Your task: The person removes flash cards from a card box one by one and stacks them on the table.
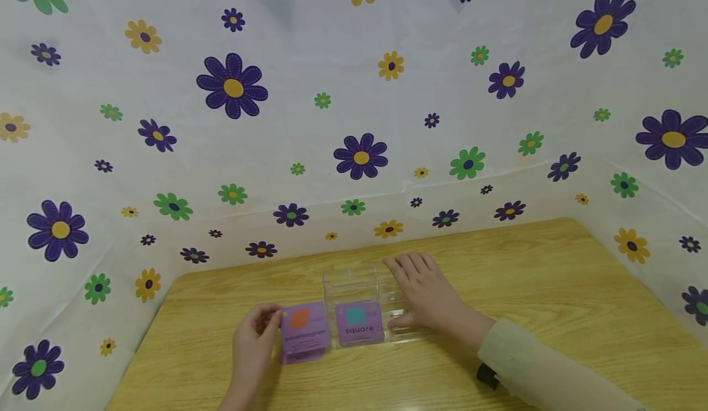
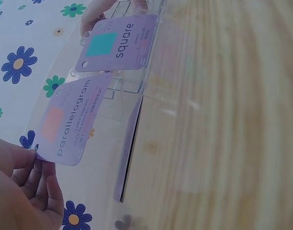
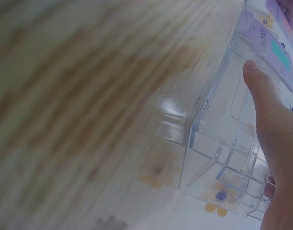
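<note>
A: yo, where's the parallelogram card?
B: pinched in the left hand, 9 o'clock from the square card.
A: right hand?
B: gripping the clear plastic holder at its 3 o'clock end

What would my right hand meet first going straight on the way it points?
Probably the flowered cloth, beyond the clear box your right hand holds, though depth is unclear.

A screened-off tabletop nook: 1 wood-grain table, flowered sheeting (mostly white) on 3 sides.
</note>
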Demonstrator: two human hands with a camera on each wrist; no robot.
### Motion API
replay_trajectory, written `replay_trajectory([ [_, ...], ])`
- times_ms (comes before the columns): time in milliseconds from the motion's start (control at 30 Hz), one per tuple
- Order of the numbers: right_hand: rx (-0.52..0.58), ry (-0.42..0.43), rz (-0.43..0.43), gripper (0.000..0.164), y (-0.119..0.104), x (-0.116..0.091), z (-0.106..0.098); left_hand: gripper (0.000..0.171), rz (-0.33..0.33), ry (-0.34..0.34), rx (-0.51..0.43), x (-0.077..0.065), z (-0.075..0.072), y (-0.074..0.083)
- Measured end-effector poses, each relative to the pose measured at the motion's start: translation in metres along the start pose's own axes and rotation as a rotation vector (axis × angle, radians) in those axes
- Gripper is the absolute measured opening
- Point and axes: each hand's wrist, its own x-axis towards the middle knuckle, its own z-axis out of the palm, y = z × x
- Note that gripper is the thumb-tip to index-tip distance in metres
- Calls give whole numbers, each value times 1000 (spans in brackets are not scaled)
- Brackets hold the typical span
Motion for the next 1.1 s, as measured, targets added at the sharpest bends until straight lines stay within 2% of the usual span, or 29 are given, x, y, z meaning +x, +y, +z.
replay_trajectory([
  [333,-5,-5,-3,131,-1,1,0,17,-24,-18,8,0,-7,-3],
  [833,14,-13,-2,130,0,1,-4,17,-24,2,16,2,-11,-7],
  [1100,-6,-6,-12,129,0,0,-3,20,-84,-36,20,1,-15,-7],
])
